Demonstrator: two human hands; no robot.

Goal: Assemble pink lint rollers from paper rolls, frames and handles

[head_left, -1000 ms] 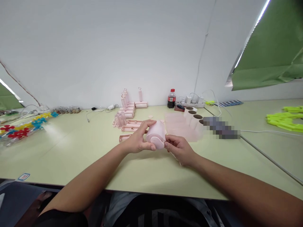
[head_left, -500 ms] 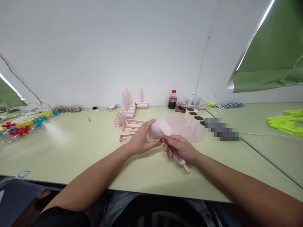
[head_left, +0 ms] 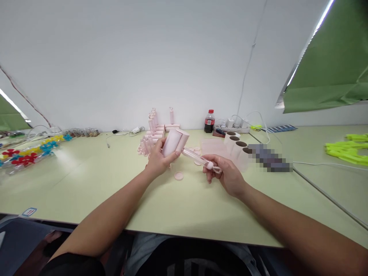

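Observation:
A pale pink lint roller (head_left: 172,142) is held up over the table, its cylindrical head tilted. My left hand (head_left: 157,160) is closed round that head from the left. My right hand (head_left: 225,173) grips the end of the clear pink handle (head_left: 193,155), which has a loop at its tip and meets the lower right of the head. Below them on the table lies a round pink cap (head_left: 178,176). More round caps (head_left: 197,162) sit partly behind the handle. Clear handles (head_left: 147,145) stand just beyond my left hand.
Several assembled lint rollers (head_left: 152,124) stand against the wall. White rolls (head_left: 235,149) with brown cores are right, beside a cola bottle (head_left: 209,122) and a power strip (head_left: 238,129). Cables cross the right side. Colourful flower pieces (head_left: 25,157) lie left, neon-yellow parts (head_left: 345,149) far right.
Both hands have shifted the lint roller: the head has moved left and up and now tilts upright, and the handle has swung flatter. The round cap below has come into view.

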